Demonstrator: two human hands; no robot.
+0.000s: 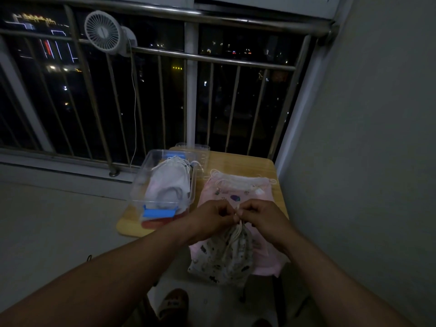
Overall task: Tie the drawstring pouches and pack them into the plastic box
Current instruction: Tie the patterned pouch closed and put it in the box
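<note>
Just below the centre of the frame, the left hand (pixel 212 218) and the right hand (pixel 262 218) met knuckle to knuckle. Each had its fingers curled and pinched the pale drawstring (pixel 238 210) that showed in the narrow gap between them. The patterned pouch (pixel 226 253) hung directly beneath the two hands. Its gathered neck rose to the fingertips and its body spread down toward the lower middle of the frame, over the near edge of the table (pixel 250 162). Behind the hands, toward the upper right of the table, a flat stack of pink pouches (pixel 238 192) lay with loose cords bunched along its far edge, and part of it was hidden by the wrists. To the left of the hands, and apart from them, stood the clear plastic box (pixel 139 182) on the table's left side. White pouches (pixel 169 182) lay inside it, and a blue latch (pixel 160 212) sat on its near wall. A clear lid (pixel 197 149) lay just beyond the box at the table's far edge. In the upper left, a small white fan (pixel 103 31) was fixed to the metal railing (pixel 212 59), with dark night and scattered lights behind the bars. At the bottom centre, a sandalled foot (pixel 174 303) showed on the floor.
</note>
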